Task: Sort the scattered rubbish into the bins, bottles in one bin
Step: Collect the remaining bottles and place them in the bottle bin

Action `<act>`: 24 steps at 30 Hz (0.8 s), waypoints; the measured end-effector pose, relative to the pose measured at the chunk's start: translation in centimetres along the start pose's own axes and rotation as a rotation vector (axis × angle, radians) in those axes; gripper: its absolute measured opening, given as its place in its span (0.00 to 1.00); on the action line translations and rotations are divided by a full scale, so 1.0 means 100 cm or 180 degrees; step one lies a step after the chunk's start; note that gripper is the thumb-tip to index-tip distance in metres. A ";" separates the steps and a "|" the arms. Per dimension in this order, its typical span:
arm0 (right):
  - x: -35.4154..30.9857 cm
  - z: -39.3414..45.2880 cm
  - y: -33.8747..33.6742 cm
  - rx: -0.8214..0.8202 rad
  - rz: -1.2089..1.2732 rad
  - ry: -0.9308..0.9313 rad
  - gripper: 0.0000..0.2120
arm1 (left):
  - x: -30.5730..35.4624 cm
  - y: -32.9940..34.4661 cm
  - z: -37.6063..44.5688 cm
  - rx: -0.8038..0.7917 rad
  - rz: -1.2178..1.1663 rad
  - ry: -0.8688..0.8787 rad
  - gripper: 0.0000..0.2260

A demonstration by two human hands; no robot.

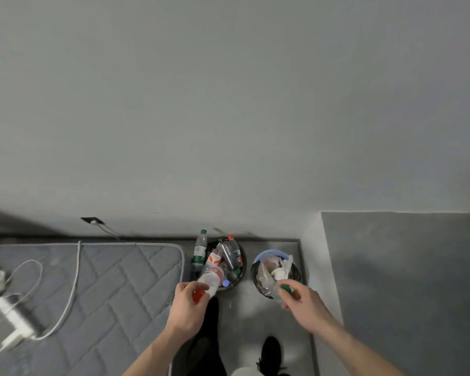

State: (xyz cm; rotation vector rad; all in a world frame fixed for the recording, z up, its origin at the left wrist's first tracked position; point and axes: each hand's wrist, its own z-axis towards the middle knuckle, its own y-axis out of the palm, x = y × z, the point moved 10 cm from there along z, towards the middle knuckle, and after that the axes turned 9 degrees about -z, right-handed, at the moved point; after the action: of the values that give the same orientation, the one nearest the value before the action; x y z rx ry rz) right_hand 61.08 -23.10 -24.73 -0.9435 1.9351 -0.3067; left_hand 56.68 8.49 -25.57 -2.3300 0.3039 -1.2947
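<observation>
— Bottles: where do they stand?

— Most are heaped in the dark bin (242,270) by the wall. Your left hand (187,299) grips a clear red-capped bottle (209,279) at the cap end, its body tilted over that bin's rim. A green-labelled bottle (200,249) stands upright just beside the bin, next to the mattress (106,280).

— And your right?

— Your right hand (301,298) is curled round a green-capped bottle (284,288), held over the near edge of the blue bin (272,252), which holds wrappers and paper.

Left hand (188,299) gripping red-capped bottle (211,278) over dark bin (242,270), right hand (300,297) holding green-capped bottle (282,288)
</observation>
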 end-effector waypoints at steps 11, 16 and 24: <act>-0.045 0.102 0.071 -0.0140 0.0486 0.0602 0.12 | -0.040 -0.017 0.137 -0.0520 0.0302 -0.0406 0.08; -0.034 0.160 0.125 -0.0094 0.0950 0.1002 0.14 | -0.085 -0.002 0.210 -0.0609 0.0428 -0.0454 0.02; 0.025 0.252 0.228 -0.0257 0.1025 0.1192 0.16 | -0.167 0.051 0.306 -0.0675 0.0415 -0.0455 0.04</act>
State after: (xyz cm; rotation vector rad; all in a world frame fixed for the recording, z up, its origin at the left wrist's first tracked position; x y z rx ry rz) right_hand 70.18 -5.52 -52.46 -0.6397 2.4197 -0.2290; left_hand 73.77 19.36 -54.44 -2.5157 0.5601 -1.0729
